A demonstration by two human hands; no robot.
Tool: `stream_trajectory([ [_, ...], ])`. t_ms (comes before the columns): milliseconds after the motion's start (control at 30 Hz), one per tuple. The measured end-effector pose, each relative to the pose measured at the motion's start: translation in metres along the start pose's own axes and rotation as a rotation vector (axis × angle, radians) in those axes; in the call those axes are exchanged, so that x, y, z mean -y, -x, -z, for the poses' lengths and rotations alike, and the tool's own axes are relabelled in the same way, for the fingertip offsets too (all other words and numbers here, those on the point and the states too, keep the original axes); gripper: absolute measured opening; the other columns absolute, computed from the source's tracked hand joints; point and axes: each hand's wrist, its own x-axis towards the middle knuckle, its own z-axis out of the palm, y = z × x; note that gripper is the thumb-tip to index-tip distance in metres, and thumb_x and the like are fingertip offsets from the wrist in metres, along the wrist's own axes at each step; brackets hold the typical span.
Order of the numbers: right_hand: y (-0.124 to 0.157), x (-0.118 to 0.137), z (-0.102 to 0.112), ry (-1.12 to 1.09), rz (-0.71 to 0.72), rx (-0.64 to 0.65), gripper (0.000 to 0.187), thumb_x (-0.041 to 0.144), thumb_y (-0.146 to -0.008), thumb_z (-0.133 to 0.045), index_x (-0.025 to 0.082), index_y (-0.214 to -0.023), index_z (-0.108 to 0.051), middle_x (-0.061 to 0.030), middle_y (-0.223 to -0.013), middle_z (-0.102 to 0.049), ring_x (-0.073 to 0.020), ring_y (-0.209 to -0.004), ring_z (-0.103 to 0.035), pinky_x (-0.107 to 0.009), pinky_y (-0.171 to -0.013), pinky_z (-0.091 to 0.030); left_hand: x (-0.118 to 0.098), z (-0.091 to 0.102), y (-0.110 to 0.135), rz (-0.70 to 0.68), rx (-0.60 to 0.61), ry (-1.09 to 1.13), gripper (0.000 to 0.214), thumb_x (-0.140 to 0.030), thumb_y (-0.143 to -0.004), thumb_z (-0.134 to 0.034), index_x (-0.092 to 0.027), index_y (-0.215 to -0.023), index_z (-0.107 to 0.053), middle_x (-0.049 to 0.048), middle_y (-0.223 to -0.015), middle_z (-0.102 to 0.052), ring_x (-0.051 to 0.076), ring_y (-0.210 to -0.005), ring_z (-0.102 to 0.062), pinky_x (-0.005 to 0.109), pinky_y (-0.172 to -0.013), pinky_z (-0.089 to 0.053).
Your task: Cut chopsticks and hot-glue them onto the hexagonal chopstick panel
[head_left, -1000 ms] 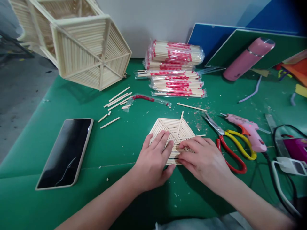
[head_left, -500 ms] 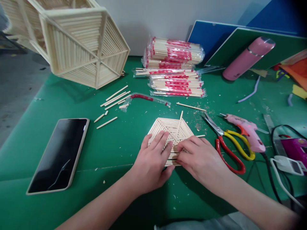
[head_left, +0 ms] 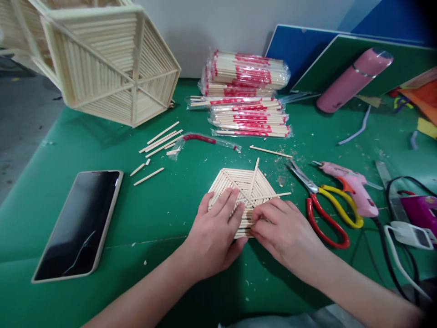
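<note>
A hexagonal panel of pale wooden sticks (head_left: 229, 183) lies on the green table in front of me, its lower part under my hands. Thin sticks cross its face as spokes; one spoke stick (head_left: 254, 174) pokes past the top edge, another past the right. My left hand (head_left: 213, 234) rests on the panel's left side with fingers stretched out. On the lower right, my right hand (head_left: 285, 228) has its fingertips bent together against the sticks. Whatever they pinch, if anything, is hidden.
A phone (head_left: 78, 225) lies left, below loose sticks (head_left: 162, 139). Behind stand a large stick-built structure (head_left: 102, 64) and wrapped chopsticks (head_left: 249, 73). Scissors (head_left: 316, 191), a pink glue gun (head_left: 357, 187) with its cord, and a pink bottle (head_left: 355, 79) are on the right.
The view has shifted slightly, moving the table items a little left in the picture. Both hands stay on the panel in nearly the same pose.
</note>
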Motion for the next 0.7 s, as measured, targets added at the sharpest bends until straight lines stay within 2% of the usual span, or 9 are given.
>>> stream_trajectory([
  [400, 0.0018, 0.0006, -0.0036, -0.003, -0.025, 0.006, 0.010, 0.018, -0.078, -0.056, 0.019, -0.069, -0.057, 0.0003, -0.080, -0.058, -0.0156, -0.078, -0.046, -0.029, -0.066, -0.032, 0.0003, -0.0006, -0.0024, -0.005, -0.020, 0.006, 0.047, -0.039, -0.081, -0.040, -0.013, -0.120, -0.046, 0.0176, -0.134, -0.035, 0.030, -0.126, -0.027, 0.052, -0.099, -0.017],
  [700, 0.0011, 0.0009, -0.0034, -0.010, -0.040, -0.036, 0.010, 0.017, -0.077, -0.057, 0.019, -0.068, -0.060, -0.0009, -0.078, -0.058, -0.0152, -0.076, -0.045, -0.028, -0.063, -0.032, 0.0008, -0.0025, 0.0007, -0.005, -0.038, -0.003, 0.047, -0.039, -0.081, -0.040, -0.013, -0.120, -0.046, 0.0175, -0.135, -0.034, 0.030, -0.126, -0.026, 0.052, -0.099, -0.017],
])
